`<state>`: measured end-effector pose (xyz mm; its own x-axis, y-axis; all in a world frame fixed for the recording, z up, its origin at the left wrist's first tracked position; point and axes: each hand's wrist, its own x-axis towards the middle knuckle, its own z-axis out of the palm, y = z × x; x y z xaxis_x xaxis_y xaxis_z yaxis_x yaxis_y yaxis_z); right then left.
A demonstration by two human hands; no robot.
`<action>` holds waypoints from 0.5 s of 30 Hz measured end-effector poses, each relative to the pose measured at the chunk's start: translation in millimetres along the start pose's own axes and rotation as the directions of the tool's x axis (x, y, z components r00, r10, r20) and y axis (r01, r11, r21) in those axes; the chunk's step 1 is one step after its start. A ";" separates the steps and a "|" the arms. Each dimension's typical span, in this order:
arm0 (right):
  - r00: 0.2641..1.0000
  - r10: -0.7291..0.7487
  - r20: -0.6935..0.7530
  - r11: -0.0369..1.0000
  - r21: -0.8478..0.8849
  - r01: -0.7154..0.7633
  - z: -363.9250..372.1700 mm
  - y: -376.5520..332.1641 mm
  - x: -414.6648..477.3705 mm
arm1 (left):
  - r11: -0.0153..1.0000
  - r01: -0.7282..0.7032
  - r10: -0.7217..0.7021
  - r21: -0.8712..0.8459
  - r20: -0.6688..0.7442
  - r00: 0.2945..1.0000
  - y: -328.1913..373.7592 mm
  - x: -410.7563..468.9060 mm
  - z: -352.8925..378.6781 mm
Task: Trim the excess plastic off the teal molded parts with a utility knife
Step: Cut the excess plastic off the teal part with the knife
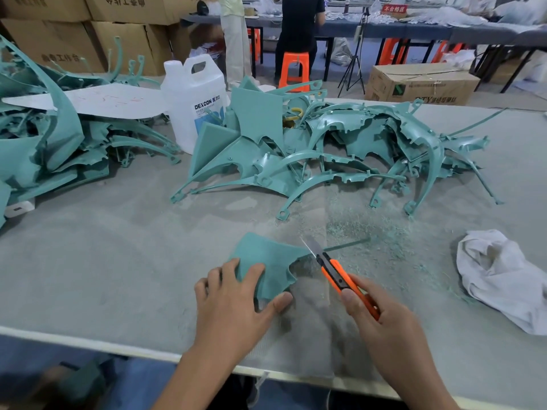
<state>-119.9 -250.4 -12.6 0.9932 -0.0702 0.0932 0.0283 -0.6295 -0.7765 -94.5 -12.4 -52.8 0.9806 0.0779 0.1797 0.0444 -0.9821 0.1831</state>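
The molded part [268, 261] lies on the table [118, 261] before a parts heap [340, 149], jug [192, 108] behind left, cloth [497, 270] at right.

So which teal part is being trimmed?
The flat teal piece under the left hand, utility knife blade at its right edge; the other parts lie piled behind.

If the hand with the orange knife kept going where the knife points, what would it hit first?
Probably the corner of the teal piece under the left hand; the right hand already has the knife blade about there. Beyond lies the teal pile, though depth is unclear.
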 end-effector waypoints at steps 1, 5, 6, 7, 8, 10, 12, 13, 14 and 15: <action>1.000 0.008 0.001 0.998 -0.064 -0.008 -2.0 0.0 -1.3 | 0.999 -0.031 0.031 0.016 -0.034 0.999 1.1 -3.9 -1.6; 0.998 -0.023 0.053 0.992 -0.126 0.030 -1.4 -0.6 -3.1 | 0.995 -0.096 0.098 0.035 -0.057 0.994 5.5 -4.4 -8.1; 0.997 -0.036 0.070 0.989 -0.139 0.045 0.2 -1.7 -2.7 | 0.996 -0.091 0.092 0.023 -0.017 0.996 8.6 2.1 -11.6; 0.995 -0.043 0.089 0.986 -0.160 0.056 1.9 -2.3 -1.5 | 0.996 -0.084 0.084 0.006 0.020 0.996 11.8 9.6 -14.3; 0.994 -0.044 0.102 0.981 -0.185 0.062 2.8 -2.1 0.3 | 0.997 -0.082 0.082 -0.016 0.047 0.996 14.8 17.2 -15.8; 0.993 -0.037 0.114 0.968 -0.241 0.064 3.8 -0.2 4.5 | 0.994 -0.096 0.102 -0.062 0.102 0.990 18.8 29.8 -13.7; 0.991 -0.036 0.128 0.947 -0.312 0.074 4.7 1.8 7.3 | 0.991 -0.099 0.117 -0.095 0.209 0.971 19.6 36.0 -6.1; 0.991 -0.037 0.129 0.935 -0.347 0.080 5.2 2.5 8.4 | 0.991 -0.095 0.116 -0.094 0.250 0.961 18.7 36.6 -1.3; 0.992 -0.036 0.120 0.925 -0.371 0.078 5.1 3.0 9.3 | 0.992 -0.094 0.113 -0.086 0.264 0.958 17.4 36.3 3.3; 0.994 -0.033 0.102 0.921 -0.383 0.070 3.7 3.1 10.8 | 0.992 -0.092 0.111 -0.082 0.259 0.959 16.2 35.9 7.0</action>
<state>-108.6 -250.2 -16.3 0.9980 0.0299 0.0551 0.0524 -0.8809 -0.4704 -57.3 -26.7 -50.1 0.9952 -0.0784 -0.0578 -0.0620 -0.9676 0.2447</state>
